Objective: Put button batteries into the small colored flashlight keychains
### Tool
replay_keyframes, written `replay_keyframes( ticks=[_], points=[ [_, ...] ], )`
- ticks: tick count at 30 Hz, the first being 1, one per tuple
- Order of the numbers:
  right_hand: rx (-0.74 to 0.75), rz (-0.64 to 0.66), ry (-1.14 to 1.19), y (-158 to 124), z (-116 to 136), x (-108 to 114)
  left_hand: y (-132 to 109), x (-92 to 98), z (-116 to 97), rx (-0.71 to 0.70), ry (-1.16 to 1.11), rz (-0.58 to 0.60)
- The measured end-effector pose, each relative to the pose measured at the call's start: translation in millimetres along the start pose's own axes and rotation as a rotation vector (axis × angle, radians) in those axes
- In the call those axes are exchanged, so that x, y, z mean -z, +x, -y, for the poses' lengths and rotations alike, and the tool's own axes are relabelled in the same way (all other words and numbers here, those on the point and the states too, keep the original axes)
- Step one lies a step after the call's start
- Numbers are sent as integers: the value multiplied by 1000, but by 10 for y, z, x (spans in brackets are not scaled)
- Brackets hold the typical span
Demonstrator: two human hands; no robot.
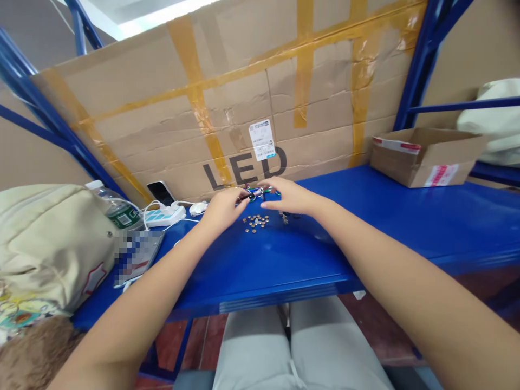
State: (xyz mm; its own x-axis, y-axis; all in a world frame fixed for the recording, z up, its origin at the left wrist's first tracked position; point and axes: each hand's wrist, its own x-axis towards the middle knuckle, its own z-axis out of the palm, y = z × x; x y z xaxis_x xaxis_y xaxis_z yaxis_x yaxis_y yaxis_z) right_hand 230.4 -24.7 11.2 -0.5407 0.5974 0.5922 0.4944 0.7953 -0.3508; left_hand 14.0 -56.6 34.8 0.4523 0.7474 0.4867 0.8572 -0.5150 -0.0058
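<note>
Both my hands are over the blue table, near its back. My left hand [226, 207] is closed, thumb and fingertips together at the edge of a small tangle of colourful pieces [255, 193]; what it pinches is too small to make out. My right hand [290, 196] is beside the same tangle, its thumb held apart from its fingers, with nothing visible gripped. Just in front of the hands lie several small, round copper-coloured pieces [255, 222]. A few small metallic bits [284, 218] sit below my right hand.
A big taped cardboard sheet [244, 119] marked LED stands behind the blue table [260, 265]. On the left are a beige bag [57, 238], a bottle [122, 211], a power strip [164, 215] with cables, and a phone [160, 192]. An open cardboard box [430, 157] stands at right.
</note>
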Motion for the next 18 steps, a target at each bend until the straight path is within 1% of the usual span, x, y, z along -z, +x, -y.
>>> replay_keyframes(
  ticks=[1,3,5,7,11,13,15,17,18],
  points=[
    [67,44,-18,16,86,-52,-84,22,-44,-27,-24,-12],
    [113,131,-92,45,226,-160,-219,27,-114,-52,-73,-23],
    [79,190,-173,58,297,-254,-316,-3,-143,-52,-111,-24],
    [25,213,-202,55,297,-313,-384,-39,-134,-56,-111,-18],
    [-27,195,-156,32,224,-316,-450,-48,-119,-96,-11,-27],
    [-16,176,-128,32,217,-279,-472,23,-187,-131,11,-48],
    [-26,163,-107,40,232,-233,-554,165,-330,-204,-7,-71],
    [-87,152,-114,47,245,-191,-773,355,-519,-320,-87,-75],
    [-123,146,-123,48,245,-173,-952,451,-608,-374,-159,-46]
  ],
)
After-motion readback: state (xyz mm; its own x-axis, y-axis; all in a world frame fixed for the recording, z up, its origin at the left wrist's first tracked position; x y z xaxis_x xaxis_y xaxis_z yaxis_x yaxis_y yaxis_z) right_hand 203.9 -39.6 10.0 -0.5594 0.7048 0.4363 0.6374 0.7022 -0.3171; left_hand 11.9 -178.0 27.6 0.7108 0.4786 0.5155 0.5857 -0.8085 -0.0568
